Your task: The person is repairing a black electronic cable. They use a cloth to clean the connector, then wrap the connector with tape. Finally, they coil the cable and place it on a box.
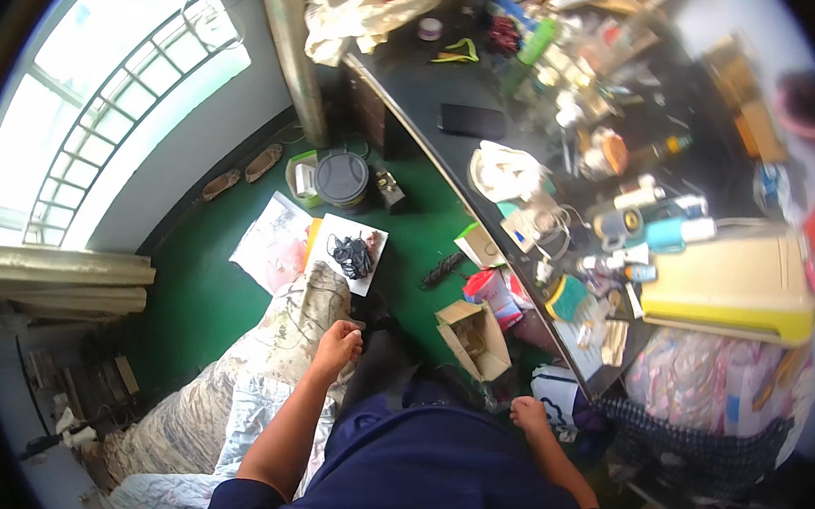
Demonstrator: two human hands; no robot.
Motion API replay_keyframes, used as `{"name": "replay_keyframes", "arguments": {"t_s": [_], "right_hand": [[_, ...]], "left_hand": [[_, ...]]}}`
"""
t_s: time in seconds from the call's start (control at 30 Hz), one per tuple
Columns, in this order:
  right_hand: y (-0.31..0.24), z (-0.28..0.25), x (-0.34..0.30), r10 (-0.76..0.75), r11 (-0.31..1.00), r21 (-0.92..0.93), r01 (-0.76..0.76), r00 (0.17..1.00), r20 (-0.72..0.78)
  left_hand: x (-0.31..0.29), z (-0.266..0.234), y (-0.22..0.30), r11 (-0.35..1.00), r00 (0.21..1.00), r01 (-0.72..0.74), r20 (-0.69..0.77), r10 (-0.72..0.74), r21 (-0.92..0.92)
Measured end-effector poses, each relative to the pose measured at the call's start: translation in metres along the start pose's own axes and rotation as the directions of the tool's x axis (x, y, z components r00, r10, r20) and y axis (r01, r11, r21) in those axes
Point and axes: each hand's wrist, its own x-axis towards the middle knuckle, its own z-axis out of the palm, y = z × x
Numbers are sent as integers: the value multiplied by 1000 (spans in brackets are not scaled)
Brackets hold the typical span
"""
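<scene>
My left hand [340, 346] is closed, its fingers curled, above the near corner of a bed with a patterned cover [289, 326]. I see nothing in it, and I cannot tell whether it touches the cover. My right hand [528, 413] hangs low on the right, also curled closed with nothing visible in it. It is nearest to a white bag with a dark print [557, 398]. An open cardboard box [473, 339] stands on the floor ahead of it.
A cluttered black desk [413, 86] runs along the right, with a phone [471, 120] and a yellow-edged beige case [731, 286] on it. Black cables [351, 255] lie on a white board past the bed. A lidded bucket [341, 178] and slippers [263, 162] are on the green floor.
</scene>
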Motion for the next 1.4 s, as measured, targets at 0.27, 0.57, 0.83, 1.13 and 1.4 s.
{"name": "replay_keyframes", "arguments": {"t_s": [0.27, 0.57, 0.83, 1.13, 1.4], "right_hand": [[-209, 73, 16, -286, 939, -148, 309, 945, 159], [-290, 116, 6, -193, 867, -394, 305, 934, 300], [-311, 121, 4, -124, 792, -536, 293, 937, 328], [-347, 153, -6, -141, 784, -524, 332, 918, 370], [-307, 141, -16, -116, 851, -467, 240, 953, 280]], "left_hand": [[31, -96, 8, 988, 992, 13, -120, -32, -155], [28, -137, -17, 925, 973, -44, -225, -46, -378], [19, -151, -85, 824, 950, -72, -291, -115, -561], [22, -159, -121, 834, 911, -59, -371, -179, -548], [32, -173, -111, 870, 941, 75, -253, -223, -487]]}}
